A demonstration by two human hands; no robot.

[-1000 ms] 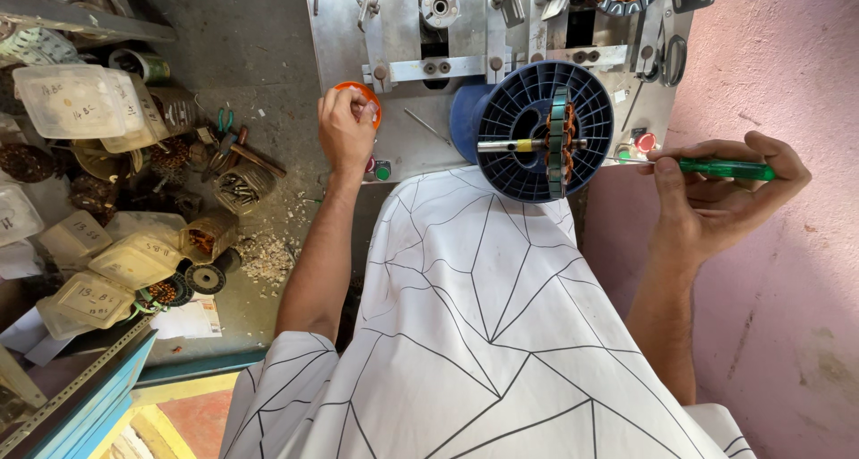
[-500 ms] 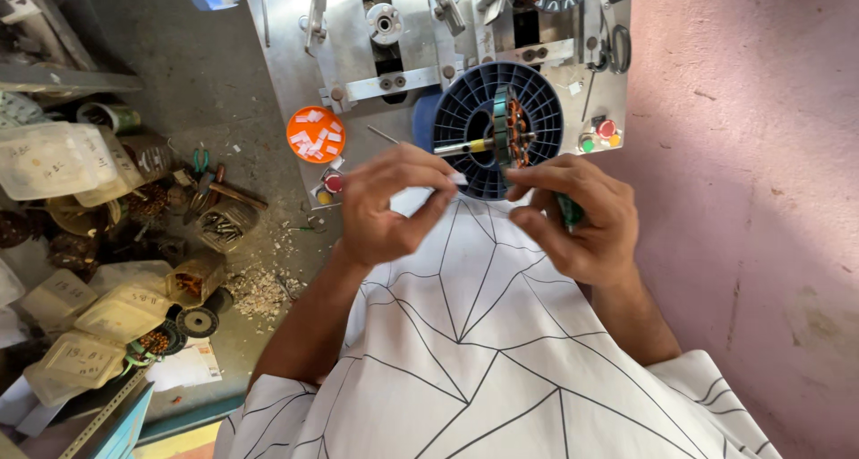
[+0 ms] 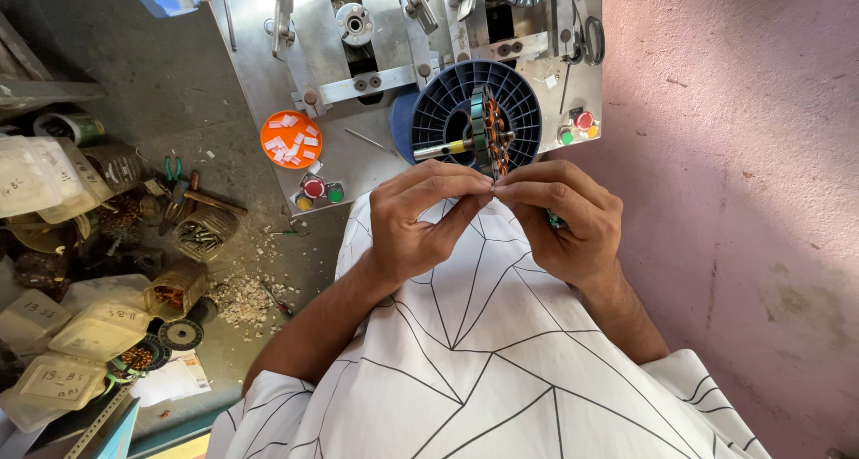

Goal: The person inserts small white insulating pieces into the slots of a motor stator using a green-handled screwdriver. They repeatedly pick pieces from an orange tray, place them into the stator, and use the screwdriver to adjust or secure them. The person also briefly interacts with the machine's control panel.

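Note:
My left hand and my right hand meet fingertip to fingertip just below a round stator with copper windings, which sits on a shaft in front of a dark blue ribbed spool. Both hands pinch something too small to make out at the stator's lower edge. A green-handled tool shows under my right palm. The stator is mounted on a metal winding machine.
An orange dish of small white paper pieces lies on the machine's left side, with red and green buttons below it. Plastic tubs, tins and scrap crowd the floor at left. A pink wall runs along the right.
My left hand came over from the orange dish and my right hand came in from the right wall side. Both now meet at the stator's lower edge.

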